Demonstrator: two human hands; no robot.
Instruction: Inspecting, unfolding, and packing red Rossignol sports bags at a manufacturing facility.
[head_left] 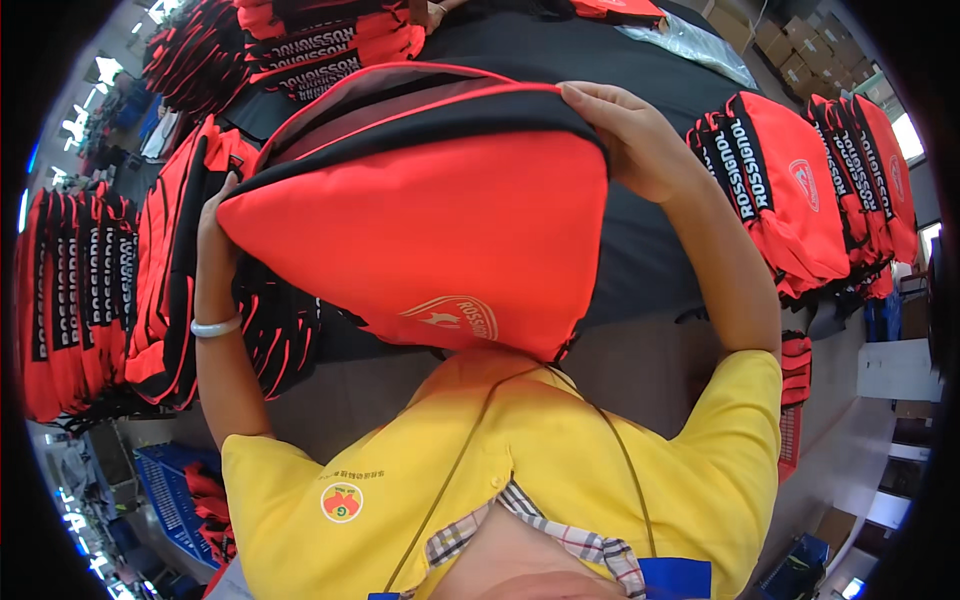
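With the red bag (420, 230) as the middle of the clock: black top edge (400, 140) slanting from 9 up to 2 o'clock, with a wide gap open above, near 11. Tight at 9 o'clock, close to the standing bags (155, 290). More room at 1 and 3 o'clock, over the bare dark surface (650, 270). Near the yellow shirt (350, 450) at 6 o'clock.

Gripping the 2 o'clock corner with the right hand (632, 135), fingers (590, 97) bent over the edge. Gripping at 9 o'clock with the left hand (215, 230), mostly hidden behind.

On the surface: bag piles at 11 (330, 45) and 3 o'clock (790, 190), clear plastic (695, 45) at 2. Farther out: brown boxes (805, 60) at 2, blue crate (170, 500) at 7.
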